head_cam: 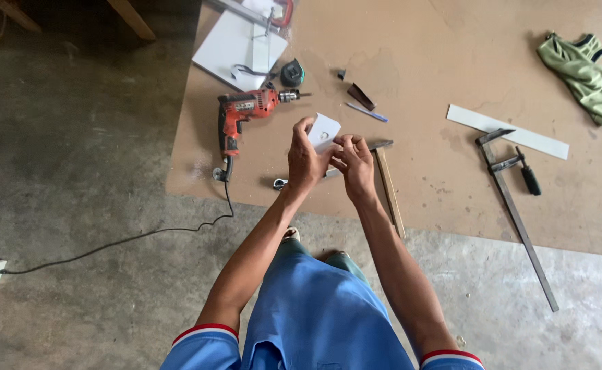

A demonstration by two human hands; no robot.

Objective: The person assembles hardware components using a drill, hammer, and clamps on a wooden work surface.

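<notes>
White square plate (324, 130) pinched btwn left hand (304, 161) & right hand (356, 164), above hammer (385, 179).

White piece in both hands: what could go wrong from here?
1. The white piece is pinched only by fingertips of the left hand and right hand, in the air. A slip might drop it onto the hammer or the board.
2. The drill lies close by, and its cord trails across the floor near the feet: a possible trip or snag.
</notes>
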